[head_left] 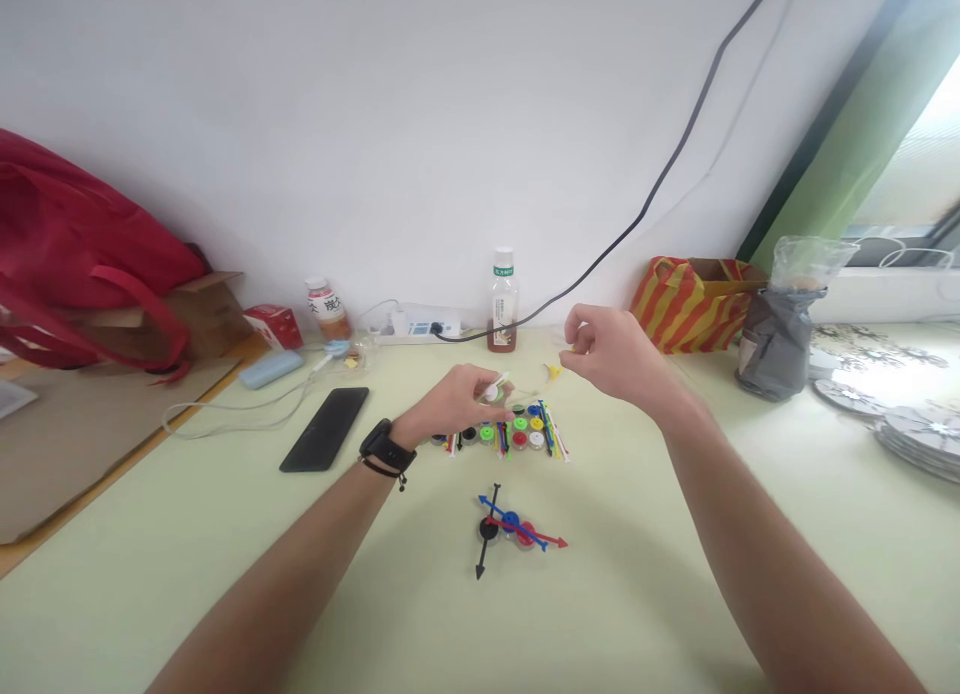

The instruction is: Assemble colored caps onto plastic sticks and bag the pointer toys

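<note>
My left hand (459, 404), with a black watch on the wrist, hovers over a cluster of small coloured discs and sticks (517, 432) and pinches a white disc on a stick (493, 390). My right hand (604, 354) is raised to the right of it, fingers pinched on a small yellow piece (571, 350). A small yellow part (553, 372) lies between the hands. Nearer to me lie three assembled spinning tops (512, 527), black, blue and red, each with a stick through it.
A black phone (325, 429) lies to the left. At the wall stand a power strip (420, 325), two bottles (503, 302), a red bag (82, 264) and a striped bag (690, 304). Plates (915, 434) and a wrapped jar (780, 344) are on the right.
</note>
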Motion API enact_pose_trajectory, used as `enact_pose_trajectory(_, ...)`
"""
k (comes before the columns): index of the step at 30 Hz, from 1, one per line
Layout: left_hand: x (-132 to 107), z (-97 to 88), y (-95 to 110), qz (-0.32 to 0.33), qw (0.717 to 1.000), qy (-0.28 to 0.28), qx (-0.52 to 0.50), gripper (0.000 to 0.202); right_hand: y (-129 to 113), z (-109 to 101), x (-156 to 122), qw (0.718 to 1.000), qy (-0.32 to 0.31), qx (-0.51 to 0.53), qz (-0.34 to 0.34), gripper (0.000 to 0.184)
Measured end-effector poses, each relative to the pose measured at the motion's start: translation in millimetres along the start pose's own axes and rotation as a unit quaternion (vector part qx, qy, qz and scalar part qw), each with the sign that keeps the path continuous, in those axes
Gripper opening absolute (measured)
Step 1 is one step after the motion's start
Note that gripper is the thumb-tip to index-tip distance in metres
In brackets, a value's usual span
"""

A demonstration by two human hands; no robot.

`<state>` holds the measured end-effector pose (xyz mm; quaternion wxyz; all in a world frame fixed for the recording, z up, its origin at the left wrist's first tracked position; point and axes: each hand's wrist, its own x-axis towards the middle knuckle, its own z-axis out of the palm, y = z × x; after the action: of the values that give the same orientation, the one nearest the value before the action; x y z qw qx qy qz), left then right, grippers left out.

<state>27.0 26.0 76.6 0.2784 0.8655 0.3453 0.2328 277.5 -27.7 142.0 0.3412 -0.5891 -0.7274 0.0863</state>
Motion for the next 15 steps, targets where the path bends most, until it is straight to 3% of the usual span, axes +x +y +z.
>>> enact_pose_trajectory(7,2,7.5,-4,-0.031,0.996,0.007,-0.085,0.047,-7,-6,0,0.996,-0.01,0.056,-0.064,0.019)
enact_pose_trajectory(10,1,7.2,-2,-0.052,0.983,-0.018,-0.173,0.054,-9,-11,-2,0.994,-0.021,0.061,-0.093,0.027)
enact_pose_trajectory(15,-1,3.9,3,-0.075,0.966,-0.053,-0.243,0.057,-6,-11,-3,0.984,-0.038,0.074,-0.159,0.025)
